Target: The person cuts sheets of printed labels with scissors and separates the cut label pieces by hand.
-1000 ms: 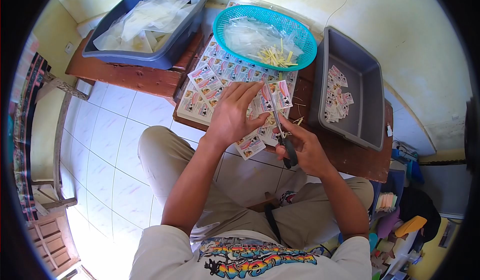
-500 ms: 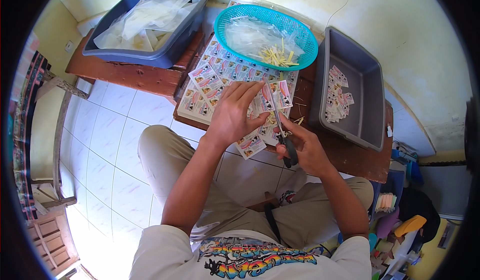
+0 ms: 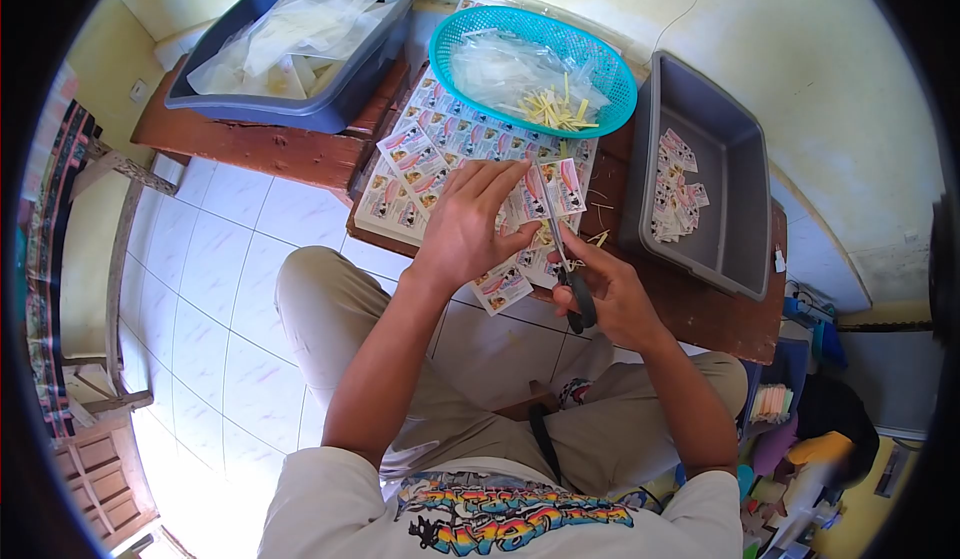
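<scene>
The left hand [image 3: 465,224] is held palm down over a printed strip [image 3: 562,187], its forearm slanted up and inward from the lap side. Its fingers are extended together and bent towards the right, the thumb is spread apart from them, and part of the strip is shown in the gap; whether the paper is actually pinched cannot be told, as the palm side is hidden. The right hand [image 3: 608,294] is closed around the black handles of the scissors [image 3: 580,304], its forearm angled inward from the right. The blades are pointed away from the body and set across the strip, between the left hand and the strip's right end. Beneath, a stack of printed sheets [image 3: 462,134] is laid on the tabletop [image 3: 690,309], with another printed piece [image 3: 502,287] hung past its near edge. Beyond the hands, clear bags and yellow strips are contained in a turquoise basket [image 3: 622,84]; to the right, small cut labels [image 3: 678,199] are gathered in a grey bin [image 3: 735,179].
</scene>
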A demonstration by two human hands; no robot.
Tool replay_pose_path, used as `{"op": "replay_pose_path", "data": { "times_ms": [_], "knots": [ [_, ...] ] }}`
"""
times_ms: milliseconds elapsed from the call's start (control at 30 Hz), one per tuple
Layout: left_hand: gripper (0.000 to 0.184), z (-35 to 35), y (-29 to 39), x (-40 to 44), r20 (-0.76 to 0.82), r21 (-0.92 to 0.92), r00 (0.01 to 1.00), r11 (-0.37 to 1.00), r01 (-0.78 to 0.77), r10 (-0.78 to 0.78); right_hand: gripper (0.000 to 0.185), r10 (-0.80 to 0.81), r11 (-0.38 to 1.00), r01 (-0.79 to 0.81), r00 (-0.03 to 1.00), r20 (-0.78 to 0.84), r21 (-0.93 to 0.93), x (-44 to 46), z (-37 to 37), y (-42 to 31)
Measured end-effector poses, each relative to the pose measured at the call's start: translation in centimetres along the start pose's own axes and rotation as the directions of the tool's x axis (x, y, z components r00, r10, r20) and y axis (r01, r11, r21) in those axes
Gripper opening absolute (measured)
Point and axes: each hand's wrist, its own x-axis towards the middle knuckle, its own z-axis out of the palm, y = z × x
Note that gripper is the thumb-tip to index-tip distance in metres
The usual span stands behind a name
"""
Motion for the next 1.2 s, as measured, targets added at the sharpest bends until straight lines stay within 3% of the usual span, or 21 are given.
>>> {"op": "replay_pose_path", "data": {
  "times_ms": [1200],
  "knots": [
    [0.07, -0.1, -0.2, -0.1, -0.022, -0.019, 1.0, 1.0, 0.004, -0.004, 0.076, -0.077, 0.997, 0.077, 0.997, -0.027, -0.002, 0.2, 0.3, 1.0]
  ]
}}
